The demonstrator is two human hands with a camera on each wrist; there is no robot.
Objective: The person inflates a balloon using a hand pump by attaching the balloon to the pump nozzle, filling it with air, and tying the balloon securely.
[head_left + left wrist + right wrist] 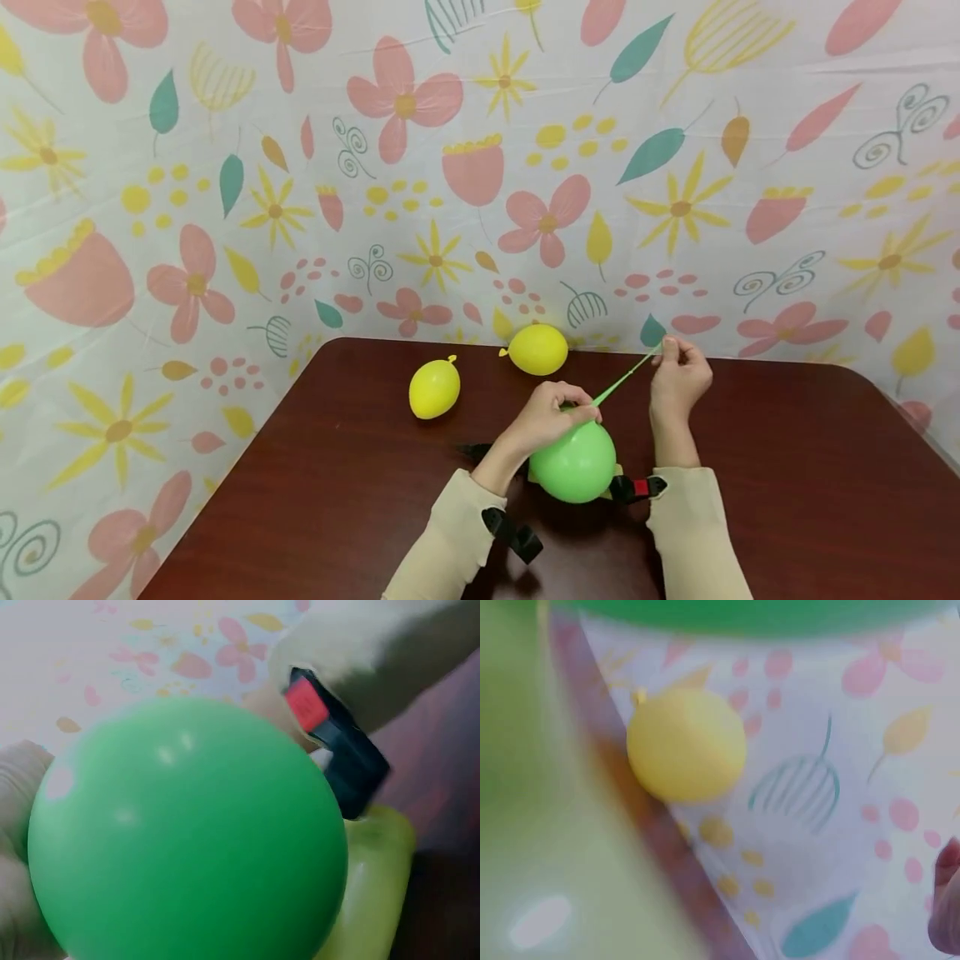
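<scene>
A round, inflated green balloon (573,462) hangs over the near middle of the table, its neck drawn out long and thin toward the upper right. My left hand (551,412) pinches the base of that neck between thumb and fingers. Farther right and higher, my right hand (678,375) pinches the stretched end. In the left wrist view the green balloon (187,832) fills most of the picture, with part of the left hand (19,855) beside it. Only a bit of the right hand (946,904) shows at the edge of the right wrist view.
Two tied yellow balloons lie at the back of the dark table (352,500): one on the left (435,389), another (538,350) near the flowered cloth (480,233). A yellow-green balloon (375,877) is partly hidden behind the green one. Black straps (512,533) circle the wrists.
</scene>
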